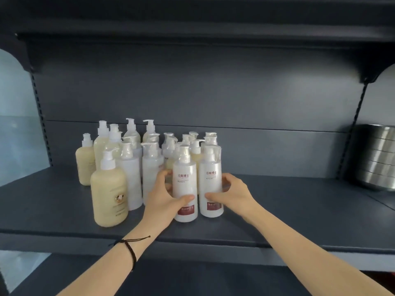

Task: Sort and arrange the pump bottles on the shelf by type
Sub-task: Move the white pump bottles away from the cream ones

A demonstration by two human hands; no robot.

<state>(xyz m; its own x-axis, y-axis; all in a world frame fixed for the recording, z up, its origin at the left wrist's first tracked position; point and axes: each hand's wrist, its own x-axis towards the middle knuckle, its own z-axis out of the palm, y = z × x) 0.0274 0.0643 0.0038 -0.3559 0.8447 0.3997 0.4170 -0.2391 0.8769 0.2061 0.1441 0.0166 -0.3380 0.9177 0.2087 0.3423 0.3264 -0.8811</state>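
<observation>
Toward the front of the dark shelf (277,210), in the head view, two white pump bottles with red labels stand upright side by side, long axes vertical, pump heads wrapped in clear film; whether their walls touch or a thin gap parts them cannot be told.

The left hand (164,195) grips the left red-label bottle (184,184), with the thumb across its front just above the red band and the fingers curled round the far side; the right hand (232,192) grips the right red-label bottle (211,180) the same way, mirrored; so the hands are clamped one on each bottle, from the outer flanks, with the pair between them.

Both bottles rest on the shelf at the near edge of the mixed cluster (171,146); more pump bottles of what look like the same kind crowd close behind them; taller frosted bottles (130,174) stand just to the left, and cream bottles (109,195) farther left, one of them nearest the shelf lip.

The coming move turns on this: unsorted stock lies behind and to the left of the pair, bare shelf to the right, on the right hand's side; a straight lift, or a slide to the right, looks the cleanest way out, since a tilt back would likely knock the pump heads behind.

Steel pans (376,157) are stacked at the far right, well apart; a black cord (130,251) circles the left wrist.
</observation>
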